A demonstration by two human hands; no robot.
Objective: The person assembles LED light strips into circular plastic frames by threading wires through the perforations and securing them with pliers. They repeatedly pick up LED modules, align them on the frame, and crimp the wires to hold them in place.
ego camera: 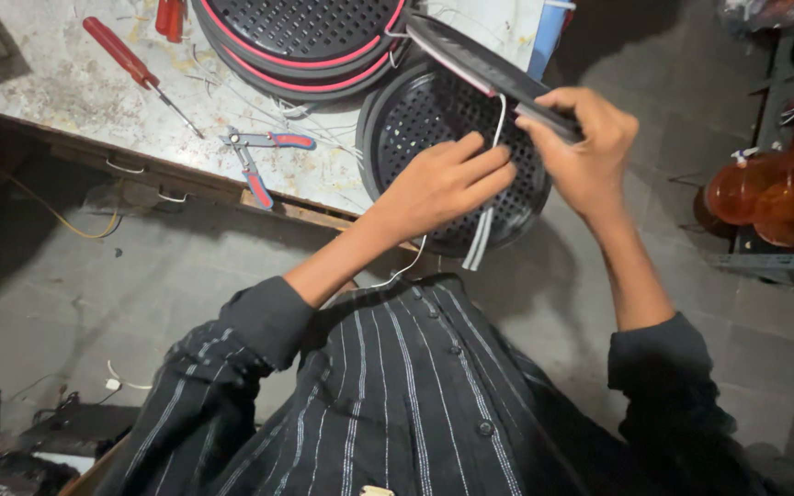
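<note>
hands (516, 165) grip tilted grille (489, 73) past workbench edge (186, 179), over open floor (94, 285).

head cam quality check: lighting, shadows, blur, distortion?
Head view: bright light on the worktable, floor and lower corners dim. Left hand and right hand sharp enough, slight softness at the fingertips. White wires read clearly against the black perforated grille. Wide-angle stretch at the edges; orange items glow, a bit soft.

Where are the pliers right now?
In the head view, the pliers lie open on the workbench, left of both hands, between the red screwdriver and the round black grille.
</note>
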